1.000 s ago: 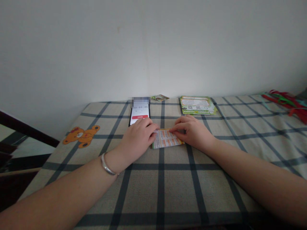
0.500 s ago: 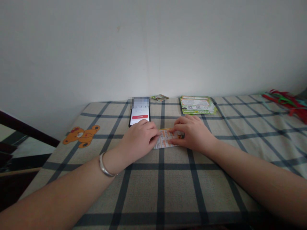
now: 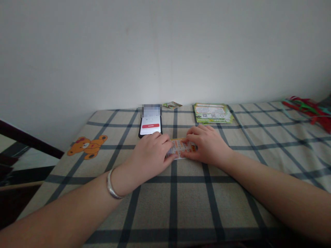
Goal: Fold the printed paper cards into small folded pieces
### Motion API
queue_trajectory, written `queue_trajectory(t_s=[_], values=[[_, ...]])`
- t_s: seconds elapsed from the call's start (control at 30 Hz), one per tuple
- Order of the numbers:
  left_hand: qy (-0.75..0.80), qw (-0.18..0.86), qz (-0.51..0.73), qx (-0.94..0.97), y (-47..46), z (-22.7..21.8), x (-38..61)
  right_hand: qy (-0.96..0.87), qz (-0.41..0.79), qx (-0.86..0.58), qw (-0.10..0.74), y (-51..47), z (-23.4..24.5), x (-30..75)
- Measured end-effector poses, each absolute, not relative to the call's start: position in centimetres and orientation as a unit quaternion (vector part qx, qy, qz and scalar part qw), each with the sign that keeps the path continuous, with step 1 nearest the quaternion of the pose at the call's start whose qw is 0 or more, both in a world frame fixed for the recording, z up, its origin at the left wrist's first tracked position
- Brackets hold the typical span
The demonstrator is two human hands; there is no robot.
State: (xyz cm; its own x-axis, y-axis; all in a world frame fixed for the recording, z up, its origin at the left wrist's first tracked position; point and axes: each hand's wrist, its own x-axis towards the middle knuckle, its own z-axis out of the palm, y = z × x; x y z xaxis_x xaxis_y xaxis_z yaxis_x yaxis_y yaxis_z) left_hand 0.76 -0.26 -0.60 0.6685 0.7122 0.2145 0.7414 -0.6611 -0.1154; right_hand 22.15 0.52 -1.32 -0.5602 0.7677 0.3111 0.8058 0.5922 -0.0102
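A small printed leaflet [image 3: 178, 146], white with orange blocks and a yellow far edge, lies on the checked tablecloth between my hands. My left hand [image 3: 152, 151], with a silver bangle [image 3: 111, 186] at the wrist, grips its left end, the fingers bent over it and the thumb at the near edge. At the right end, my right hand [image 3: 207, 144] has its thumb at the near edge and its index finger on top, the other fingers curled. Both hands partly cover the leaflet.
A phone [image 3: 150, 127] with a red button on its screen lies just beyond my left hand. Behind are a small crumpled packet [image 3: 172, 105] and a stack of green-edged leaflets [image 3: 212, 113]. A bear picture [image 3: 88, 147] is at the left; red and green cloth strips [image 3: 310, 108] lie far right.
My left thumb has come out along the leaflet's near edge, and my right thumb has slid slightly left. The leaflet stays in about the same place.
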Motion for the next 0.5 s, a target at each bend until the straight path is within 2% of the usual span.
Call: queue_trajectory(t_s=[0.5], values=[[-0.4,0.093,-0.082,-0.908,0.07,-1.31,0.86,-0.881,-0.052,-0.451,0.136,1.05,-2.01,22.11]])
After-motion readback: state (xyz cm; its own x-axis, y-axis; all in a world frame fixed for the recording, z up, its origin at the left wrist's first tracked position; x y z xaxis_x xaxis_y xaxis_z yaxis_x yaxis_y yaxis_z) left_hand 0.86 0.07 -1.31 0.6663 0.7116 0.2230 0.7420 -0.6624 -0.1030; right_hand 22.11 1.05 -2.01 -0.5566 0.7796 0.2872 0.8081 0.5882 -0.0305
